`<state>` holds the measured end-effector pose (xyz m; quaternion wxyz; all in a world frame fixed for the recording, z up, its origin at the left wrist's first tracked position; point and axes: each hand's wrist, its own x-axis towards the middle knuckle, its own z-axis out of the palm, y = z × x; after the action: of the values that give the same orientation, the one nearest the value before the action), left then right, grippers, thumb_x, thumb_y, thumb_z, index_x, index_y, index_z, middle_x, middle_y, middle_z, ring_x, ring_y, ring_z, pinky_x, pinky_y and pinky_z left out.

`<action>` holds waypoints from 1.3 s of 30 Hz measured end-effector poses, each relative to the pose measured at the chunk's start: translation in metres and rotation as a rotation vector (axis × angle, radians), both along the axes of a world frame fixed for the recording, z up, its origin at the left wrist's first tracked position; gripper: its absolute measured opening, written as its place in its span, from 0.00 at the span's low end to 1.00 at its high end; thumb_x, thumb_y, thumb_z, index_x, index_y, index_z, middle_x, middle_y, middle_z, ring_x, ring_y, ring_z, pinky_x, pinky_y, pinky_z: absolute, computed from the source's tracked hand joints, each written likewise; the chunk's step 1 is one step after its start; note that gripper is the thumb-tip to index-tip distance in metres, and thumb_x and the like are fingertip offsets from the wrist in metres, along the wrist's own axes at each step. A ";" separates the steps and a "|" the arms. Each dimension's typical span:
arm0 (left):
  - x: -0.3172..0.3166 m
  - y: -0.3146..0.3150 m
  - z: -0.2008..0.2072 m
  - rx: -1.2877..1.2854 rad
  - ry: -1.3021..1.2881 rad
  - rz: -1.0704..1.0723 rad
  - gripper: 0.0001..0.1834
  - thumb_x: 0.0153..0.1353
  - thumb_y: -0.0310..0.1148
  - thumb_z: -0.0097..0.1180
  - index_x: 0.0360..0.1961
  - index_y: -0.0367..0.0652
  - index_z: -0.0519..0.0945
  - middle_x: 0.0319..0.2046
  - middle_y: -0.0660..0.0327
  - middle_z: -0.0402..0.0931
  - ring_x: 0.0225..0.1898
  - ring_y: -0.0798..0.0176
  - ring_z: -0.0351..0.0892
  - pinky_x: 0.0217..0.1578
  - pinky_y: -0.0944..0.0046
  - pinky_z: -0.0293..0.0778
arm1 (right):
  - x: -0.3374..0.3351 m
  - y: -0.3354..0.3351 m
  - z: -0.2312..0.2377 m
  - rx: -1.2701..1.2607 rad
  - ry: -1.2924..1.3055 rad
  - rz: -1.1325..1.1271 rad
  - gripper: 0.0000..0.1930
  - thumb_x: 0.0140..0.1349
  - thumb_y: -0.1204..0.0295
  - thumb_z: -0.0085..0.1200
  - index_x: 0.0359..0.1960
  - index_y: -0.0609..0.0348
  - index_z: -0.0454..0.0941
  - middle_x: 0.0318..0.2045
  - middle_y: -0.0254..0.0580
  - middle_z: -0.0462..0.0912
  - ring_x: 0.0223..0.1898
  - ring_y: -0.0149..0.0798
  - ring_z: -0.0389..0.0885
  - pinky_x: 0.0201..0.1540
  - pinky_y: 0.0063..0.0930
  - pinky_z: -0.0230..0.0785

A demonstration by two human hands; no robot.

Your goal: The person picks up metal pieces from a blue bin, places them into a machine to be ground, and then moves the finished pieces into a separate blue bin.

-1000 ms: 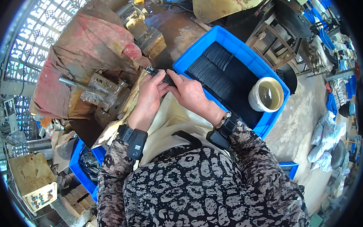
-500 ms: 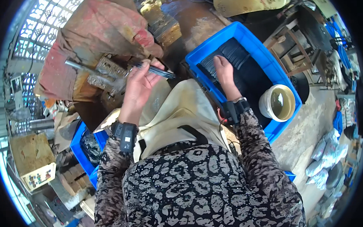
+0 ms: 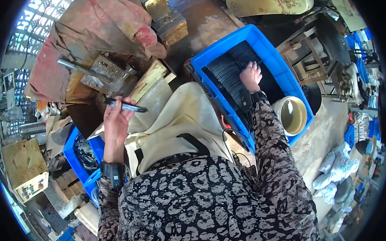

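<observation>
My left hand (image 3: pixel 118 118) is closed around a small bundle of thin dark strips (image 3: pixel 135 108), held level above the apron (image 3: pixel 159 117) on my lap. A large blue crate (image 3: pixel 199 63) stands to the right, with rows of similar dark strips (image 3: pixel 227 79) stacked closely inside. My right hand (image 3: pixel 251 75) is over these rows with its fingers curled. Whatever lies under those fingers is hidden. A pale bucket (image 3: pixel 301 121) of cloudy liquid sits in the crate's near right corner.
A metal block with a rod (image 3: pixel 83 71) and a wooden block (image 3: pixel 149 81) are ahead of my left hand, beside a stained red cloth (image 3: pixel 100 26). A smaller blue crate (image 3: pixel 70 146) holding dark strips stands at the left. A wooden frame (image 3: pixel 314 52) is beyond the large crate.
My left hand has moved left and nearer with the dark strips. My right hand has shifted right across the stacked rows, its fingers now curled. The view has shifted slightly.
</observation>
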<state>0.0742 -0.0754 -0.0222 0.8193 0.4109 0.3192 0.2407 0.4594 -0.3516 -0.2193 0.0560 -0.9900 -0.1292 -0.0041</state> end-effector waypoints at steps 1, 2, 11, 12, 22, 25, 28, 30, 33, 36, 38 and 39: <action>-0.003 -0.002 -0.002 0.000 0.008 0.008 0.10 0.67 0.33 0.52 0.46 0.43 0.75 0.44 0.53 0.79 0.48 0.55 0.80 0.48 0.60 0.77 | 0.005 -0.004 -0.007 -0.025 -0.033 0.027 0.22 0.60 0.67 0.45 0.57 0.60 0.67 0.63 0.43 0.66 0.62 0.51 0.64 0.58 0.51 0.61; -0.005 -0.004 -0.003 -0.011 0.005 0.013 0.10 0.67 0.33 0.52 0.46 0.43 0.75 0.44 0.53 0.79 0.48 0.55 0.80 0.48 0.60 0.77 | 0.011 -0.008 -0.014 -0.015 -0.065 0.035 0.22 0.60 0.67 0.45 0.57 0.60 0.67 0.63 0.43 0.66 0.62 0.51 0.64 0.58 0.51 0.61; -0.008 -0.022 0.006 0.010 0.072 0.092 0.12 0.64 0.35 0.56 0.47 0.45 0.76 0.43 0.54 0.79 0.46 0.57 0.81 0.46 0.60 0.78 | 0.051 -0.030 -0.061 -0.172 -0.016 0.108 0.17 0.58 0.64 0.48 0.49 0.53 0.70 0.45 0.42 0.76 0.47 0.49 0.79 0.42 0.51 0.75; -0.007 -0.022 0.007 -0.026 0.059 0.080 0.12 0.64 0.35 0.56 0.48 0.45 0.75 0.44 0.53 0.79 0.47 0.56 0.81 0.47 0.60 0.78 | 0.053 -0.027 -0.063 -0.225 0.062 0.113 0.21 0.58 0.63 0.48 0.53 0.53 0.66 0.52 0.43 0.74 0.51 0.54 0.77 0.47 0.52 0.73; -0.008 -0.033 0.018 -0.097 -0.130 0.032 0.14 0.66 0.32 0.52 0.52 0.42 0.73 0.49 0.47 0.77 0.51 0.50 0.79 0.50 0.55 0.77 | 0.088 -0.031 -0.086 0.068 0.189 0.003 0.21 0.56 0.65 0.46 0.50 0.63 0.69 0.52 0.62 0.74 0.54 0.60 0.74 0.54 0.47 0.69; -0.011 -0.032 0.018 -0.082 -0.158 -0.003 0.15 0.67 0.32 0.51 0.53 0.42 0.72 0.49 0.47 0.76 0.52 0.49 0.78 0.51 0.54 0.76 | 0.103 -0.040 -0.107 0.134 0.143 -0.051 0.18 0.55 0.67 0.46 0.46 0.64 0.73 0.42 0.59 0.80 0.46 0.62 0.78 0.50 0.47 0.72; -0.015 -0.032 0.016 -0.062 -0.132 0.012 0.15 0.67 0.32 0.50 0.54 0.43 0.71 0.49 0.47 0.76 0.52 0.49 0.77 0.52 0.54 0.75 | 0.115 -0.047 -0.128 -0.075 0.005 0.183 0.12 0.53 0.68 0.50 0.35 0.60 0.80 0.30 0.52 0.84 0.36 0.57 0.83 0.38 0.42 0.77; -0.009 -0.030 0.009 -0.065 -0.126 -0.001 0.15 0.67 0.33 0.50 0.54 0.43 0.71 0.50 0.48 0.76 0.53 0.49 0.77 0.53 0.54 0.75 | 0.122 -0.052 -0.135 -0.344 -0.119 0.285 0.08 0.54 0.67 0.52 0.27 0.55 0.82 0.28 0.47 0.84 0.32 0.50 0.84 0.31 0.39 0.76; -0.007 -0.029 0.004 -0.060 -0.130 -0.010 0.14 0.67 0.32 0.49 0.53 0.44 0.72 0.49 0.48 0.76 0.53 0.49 0.77 0.53 0.54 0.75 | 0.126 -0.055 -0.136 -0.445 0.027 0.120 0.09 0.58 0.67 0.53 0.26 0.52 0.85 0.28 0.44 0.85 0.32 0.45 0.85 0.28 0.37 0.77; -0.007 -0.029 -0.001 -0.104 -0.126 -0.034 0.14 0.67 0.31 0.50 0.53 0.43 0.72 0.49 0.48 0.77 0.53 0.48 0.77 0.52 0.53 0.76 | 0.115 -0.060 -0.139 -0.448 0.081 0.210 0.09 0.59 0.70 0.52 0.36 0.56 0.83 0.32 0.45 0.85 0.32 0.46 0.85 0.30 0.37 0.77; -0.009 -0.030 -0.003 -0.110 -0.119 -0.025 0.14 0.67 0.31 0.50 0.53 0.43 0.72 0.49 0.48 0.77 0.52 0.48 0.77 0.52 0.53 0.76 | 0.108 -0.055 -0.150 -0.135 0.119 0.055 0.11 0.58 0.71 0.52 0.40 0.59 0.81 0.33 0.45 0.85 0.31 0.44 0.84 0.31 0.36 0.76; -0.009 -0.030 -0.004 -0.112 -0.117 -0.013 0.14 0.67 0.31 0.50 0.53 0.43 0.72 0.49 0.48 0.77 0.52 0.48 0.77 0.51 0.53 0.77 | 0.109 -0.055 -0.155 -0.003 0.180 -0.018 0.12 0.57 0.71 0.52 0.41 0.59 0.80 0.33 0.45 0.84 0.31 0.43 0.84 0.31 0.35 0.76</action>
<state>0.0650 -0.1053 -0.0261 0.8599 0.3518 0.2808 0.2406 0.5687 -0.4065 -0.3744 0.0662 -0.9876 -0.1148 0.0848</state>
